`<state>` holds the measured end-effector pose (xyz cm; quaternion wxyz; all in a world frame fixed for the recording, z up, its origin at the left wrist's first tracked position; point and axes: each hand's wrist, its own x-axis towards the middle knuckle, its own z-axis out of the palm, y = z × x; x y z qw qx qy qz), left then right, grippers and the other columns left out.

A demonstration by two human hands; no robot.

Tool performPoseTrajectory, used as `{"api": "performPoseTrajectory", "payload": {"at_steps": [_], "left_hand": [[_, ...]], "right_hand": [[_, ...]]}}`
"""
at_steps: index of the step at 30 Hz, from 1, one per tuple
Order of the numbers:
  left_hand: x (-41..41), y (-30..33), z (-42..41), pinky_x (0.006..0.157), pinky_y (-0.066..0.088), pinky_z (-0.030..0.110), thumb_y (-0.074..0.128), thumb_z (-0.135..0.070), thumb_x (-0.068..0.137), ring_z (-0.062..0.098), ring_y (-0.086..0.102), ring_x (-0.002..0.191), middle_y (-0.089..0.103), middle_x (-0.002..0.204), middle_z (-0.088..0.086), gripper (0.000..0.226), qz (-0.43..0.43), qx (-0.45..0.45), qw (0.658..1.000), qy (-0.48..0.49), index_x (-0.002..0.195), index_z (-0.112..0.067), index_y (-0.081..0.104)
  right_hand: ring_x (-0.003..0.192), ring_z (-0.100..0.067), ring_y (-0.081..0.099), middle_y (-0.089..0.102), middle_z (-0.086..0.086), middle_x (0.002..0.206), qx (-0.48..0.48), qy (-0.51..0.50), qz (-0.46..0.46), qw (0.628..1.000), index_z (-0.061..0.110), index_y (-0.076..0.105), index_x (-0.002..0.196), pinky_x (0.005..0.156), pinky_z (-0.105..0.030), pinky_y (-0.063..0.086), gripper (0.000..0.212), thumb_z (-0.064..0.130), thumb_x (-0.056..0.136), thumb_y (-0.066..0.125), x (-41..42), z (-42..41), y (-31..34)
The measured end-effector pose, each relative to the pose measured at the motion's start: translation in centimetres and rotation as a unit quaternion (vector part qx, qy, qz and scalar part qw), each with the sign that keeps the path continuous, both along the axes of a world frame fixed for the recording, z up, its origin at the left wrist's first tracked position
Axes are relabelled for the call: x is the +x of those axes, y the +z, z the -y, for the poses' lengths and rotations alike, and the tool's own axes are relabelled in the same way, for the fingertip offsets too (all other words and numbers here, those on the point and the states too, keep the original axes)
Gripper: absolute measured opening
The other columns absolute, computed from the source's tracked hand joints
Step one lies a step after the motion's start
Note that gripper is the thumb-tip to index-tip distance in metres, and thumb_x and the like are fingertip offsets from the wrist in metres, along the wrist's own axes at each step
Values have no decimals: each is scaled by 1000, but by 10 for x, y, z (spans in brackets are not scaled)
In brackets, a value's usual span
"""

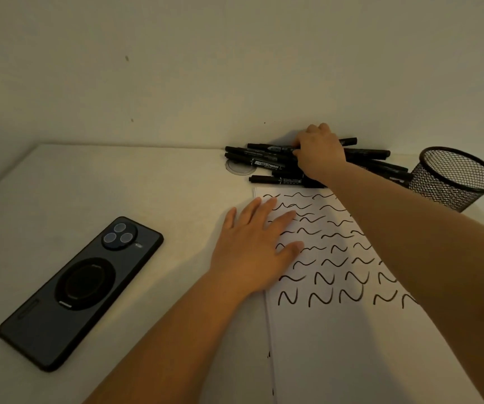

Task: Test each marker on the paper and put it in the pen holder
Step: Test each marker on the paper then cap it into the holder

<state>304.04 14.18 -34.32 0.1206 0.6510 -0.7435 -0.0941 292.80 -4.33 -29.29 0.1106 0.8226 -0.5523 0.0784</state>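
A pile of several black markers [264, 162] lies against the wall at the back of the table. My right hand [321, 153] reaches over the paper onto the pile, its fingers curled around one marker there. My left hand [256, 246] lies flat with straight fingers on the left edge of the white paper [337, 345]. The paper carries several rows of black wavy test strokes. A black wire-mesh pen holder [453, 182] stands upright at the right of the pile; no marker shows inside it.
A black phone [80, 290] lies face down on the left of the white table [147, 185]. A small clear round disc [239, 169] peeks out under the markers' left ends. The wall [235, 68] rises directly behind the pile.
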Motion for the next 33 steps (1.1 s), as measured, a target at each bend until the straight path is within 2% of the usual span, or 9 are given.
{"api": "performPoseTrajectory", "payload": {"at_steps": [5,8,11,15,19,21,25,31,33], "left_hand": [[-1,5,-3,116,-5,43,23,-63,87,12,-7,142,0,156,-10,58,-9,8,1000,-5,141,-45,11],[-1,14,-5,116,13,38,42,-52,88,16,11,140,16,153,-6,56,-85,-48,994,42,139,-33,29],[2,25,-8,103,35,35,53,-38,88,17,30,131,35,144,-5,50,-154,-166,971,82,135,-25,41],[-8,35,-26,86,47,35,58,-27,88,21,48,117,53,131,-1,41,-95,-254,963,10,129,-23,51],[-26,46,-47,60,54,34,64,-24,84,23,64,81,70,96,3,29,-49,-294,954,-40,112,-17,66],[-31,52,-58,54,53,30,58,-32,86,20,63,69,70,84,1,29,-61,-298,951,-56,108,-16,68],[-41,64,-87,53,44,18,46,-40,86,9,56,56,69,75,-3,38,-86,-280,953,-80,100,-14,70],[-47,72,-114,60,47,31,53,-47,86,10,60,64,66,70,-9,23,-122,-141,982,-41,93,-32,68],[-46,71,-121,62,48,26,51,-43,88,5,61,62,65,67,-13,20,-119,-96,987,-44,85,-31,66]], "right_hand": [[110,-30,43,51,-18,119,29,-3,126,992,2,50,118,85,-34,38,26,9,92,47,-18,-20,7],[90,-20,53,57,-9,107,51,-11,260,964,9,52,115,70,-26,40,22,12,94,45,-40,-53,14],[70,-5,51,56,6,92,118,-8,346,931,23,54,108,56,-19,36,16,21,95,45,-63,-102,14],[64,-7,54,57,10,80,162,29,366,916,30,52,96,53,-14,39,11,21,93,48,-90,-164,13],[65,-6,60,64,6,72,205,20,486,849,23,61,86,61,-14,49,12,18,91,52,-108,-202,29],[57,-8,62,67,2,64,231,22,558,797,17,64,80,57,-16,51,13,18,90,54,-116,-215,40],[47,-14,52,60,-2,52,301,11,701,647,10,61,71,45,-23,44,22,22,88,55,-117,-238,50],[38,-16,48,58,-8,47,411,17,646,644,5,61,68,38,-22,38,27,18,89,51,-93,-258,36],[35,-18,46,57,-11,45,420,25,651,632,3,60,65,37,-22,37,27,12,88,49,-92,-258,34]]}}
